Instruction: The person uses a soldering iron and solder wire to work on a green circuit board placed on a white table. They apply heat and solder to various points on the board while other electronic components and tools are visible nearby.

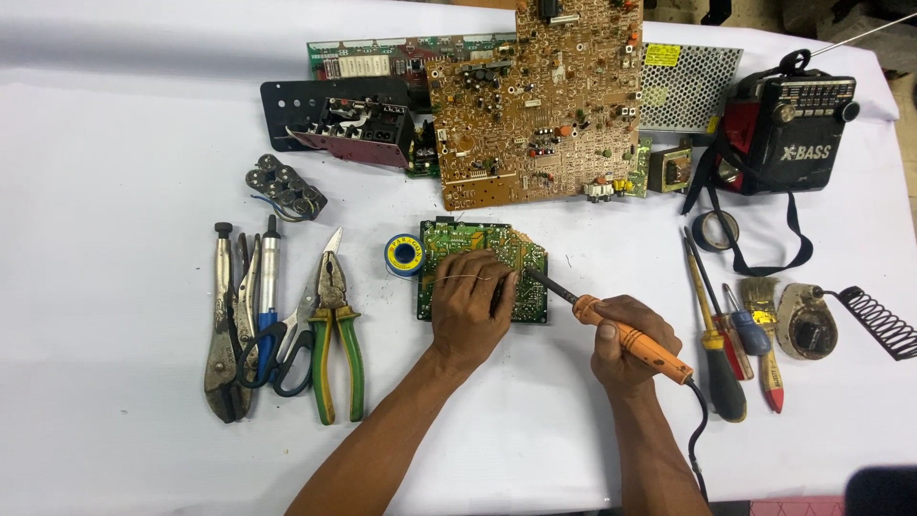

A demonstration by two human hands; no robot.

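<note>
At nine o'clock on the white-covered table (115,143), a row of hand tools: locking pliers (223,325), scissors (277,354) and green-handled pliers (336,330); none is touched. At the centre, the small green circuit board (454,244) lies flat, with a spool of solder (404,255) just beside its nine o'clock edge; the left hand (470,306) rests palm-down on the board, fingers drawn together and apparently pinching a thin solder wire (468,277), though the grip itself is hidden. At four o'clock of the board, the right hand (626,344) is closed around the orange handle of the soldering iron (611,330), whose dark tip (531,274) reaches in to the board close by the left fingertips. At twelve o'clock, a large brown circuit board (535,105) and a black bracket (334,110) lie well apart from the work; at three o'clock, screwdrivers (716,334), a brush (764,325) and a coiled iron stand (879,320); at two o'clock, a red-and-black radio (788,119).

Hazards, as judged: the hot tip works so near the left fingers that a small slip could burn them; the board is held only by the palm and may shift, dragging solder across neighbouring joints; the iron's cable (697,430) trails off the six o'clock edge, where a snag could jerk the tip.
</note>
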